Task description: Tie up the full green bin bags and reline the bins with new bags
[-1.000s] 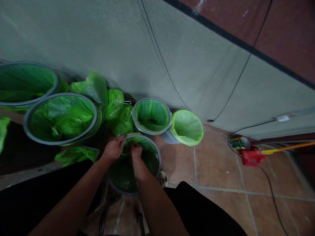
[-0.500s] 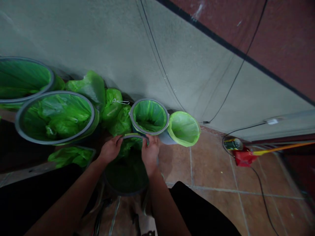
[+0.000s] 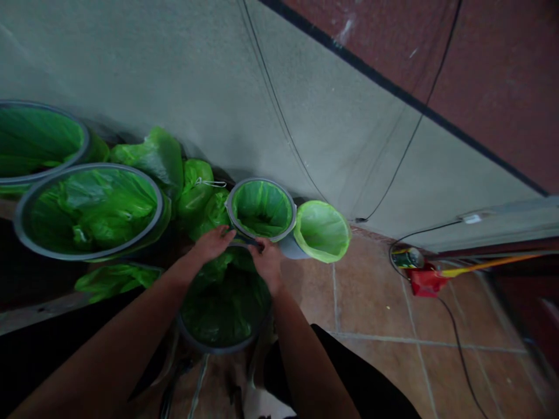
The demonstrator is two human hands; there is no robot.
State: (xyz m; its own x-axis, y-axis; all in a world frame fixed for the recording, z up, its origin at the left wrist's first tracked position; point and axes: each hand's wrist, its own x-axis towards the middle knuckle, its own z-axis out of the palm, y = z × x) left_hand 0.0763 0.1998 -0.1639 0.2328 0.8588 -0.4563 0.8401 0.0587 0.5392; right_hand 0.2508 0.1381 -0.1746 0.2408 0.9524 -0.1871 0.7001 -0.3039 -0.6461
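Note:
A grey bin (image 3: 220, 349) lined with a dark green plastic bag (image 3: 225, 314) stands between my legs. My left hand (image 3: 213, 241) is at its far rim, fingers closed on the bag's edge. On the same rim, a little to the right, my right hand (image 3: 267, 262) is closed too, thumb and fingers pinching the bag's edge. Fingertips of both hands are partly hidden. Just beyond them stands a smaller grey bin (image 3: 262, 209) with a green liner. Leaning beside it is a small bin with a pale green liner (image 3: 323, 230).
Two large lined bins (image 3: 89, 256) stand at the left. Tied green bags (image 3: 196, 189) sit against the wall (image 3: 174, 70). On the tiled floor (image 3: 371, 302) at right lie a can (image 3: 407, 258), a red dustpan (image 3: 428, 280) with a yellow handle, and a black cable (image 3: 458, 343).
Both hands have shifted slightly at the far rim, the left one rightward toward the other. The green bag now shows lower inside the bin. The view has turned slightly.

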